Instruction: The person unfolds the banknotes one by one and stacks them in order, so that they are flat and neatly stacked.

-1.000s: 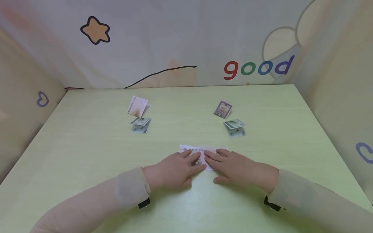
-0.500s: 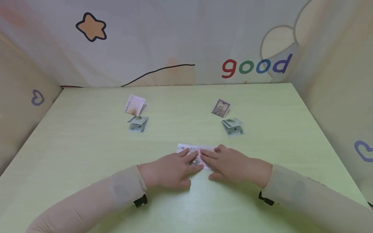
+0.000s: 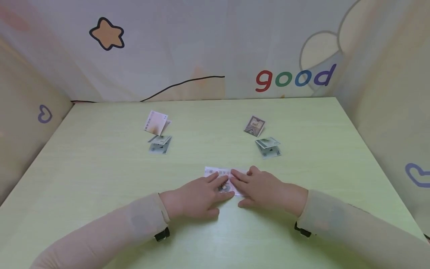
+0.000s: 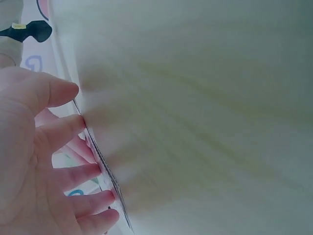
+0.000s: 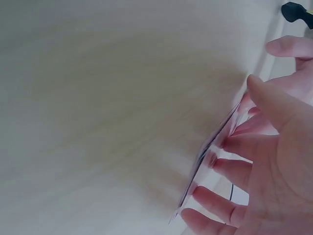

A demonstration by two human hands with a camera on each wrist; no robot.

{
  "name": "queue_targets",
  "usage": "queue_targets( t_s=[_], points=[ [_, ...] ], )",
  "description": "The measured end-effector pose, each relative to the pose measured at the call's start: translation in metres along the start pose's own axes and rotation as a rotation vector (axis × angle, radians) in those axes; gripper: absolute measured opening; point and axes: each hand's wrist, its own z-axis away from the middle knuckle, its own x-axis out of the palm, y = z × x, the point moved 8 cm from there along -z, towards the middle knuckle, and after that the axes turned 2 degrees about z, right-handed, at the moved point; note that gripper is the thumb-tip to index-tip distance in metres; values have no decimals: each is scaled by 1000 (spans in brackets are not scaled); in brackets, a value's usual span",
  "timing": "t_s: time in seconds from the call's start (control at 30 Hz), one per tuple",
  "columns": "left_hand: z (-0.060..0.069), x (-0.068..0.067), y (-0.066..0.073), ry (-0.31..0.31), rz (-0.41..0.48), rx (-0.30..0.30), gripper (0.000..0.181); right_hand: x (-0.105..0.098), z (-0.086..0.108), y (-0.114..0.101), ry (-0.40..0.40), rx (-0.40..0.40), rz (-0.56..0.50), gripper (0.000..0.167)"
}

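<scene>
A pinkish-white banknote [image 3: 210, 170] lies flat on the pale green table [image 3: 100, 164], spread lengthwise from left to right. My left hand [image 3: 198, 197] rests on its left half, fingers spread and fairly straight. On the right half lies my right hand [image 3: 267, 190], its fingertips close to those of the left near the note's middle. Both hands partly cover the print. In the left wrist view the fingertips of the left hand [image 4: 49, 152] touch the thin edge of the note [image 4: 108, 169]. The right wrist view shows the right hand [image 5: 264, 156] likewise touching the note [image 5: 203, 154].
Farther back on the left stand a folded pinkish note [image 3: 156, 122] and a folded green note [image 3: 159, 147]. A folded purple-brown note [image 3: 255, 126] and another folded green note [image 3: 268, 149] sit back right. A printed cloth wall [image 3: 188, 41] borders the table.
The right hand has shifted slightly left along the note, closer to the left hand. The left hand stays nearly where it was. The head view has shifted slightly.
</scene>
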Motion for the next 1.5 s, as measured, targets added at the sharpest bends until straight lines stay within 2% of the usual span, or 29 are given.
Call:
queue_targets(
  t_s=[0.2, 0.63, 0.83, 1.17, 1.5],
  points=[
    [1, 0, -1, 13, -29, -6, 55, 1, -4, 0, -15, 31, 12, 72],
    [2, -4, 2, 20, -61, -14, 54, 2, -6, 3, -35, 43, 56, 74],
    [1, -4, -1, 13, -23, 5, 54, 0, -9, 4, -58, 51, 49, 74],
    [1, -7, -2, 47, -3, 36, 53, -2, -6, 4, -37, 38, 32, 76],
    [0, -4, -1, 12, 21, 25, 53, 1, -2, 4, -48, -6, 65, 79]
  ],
)
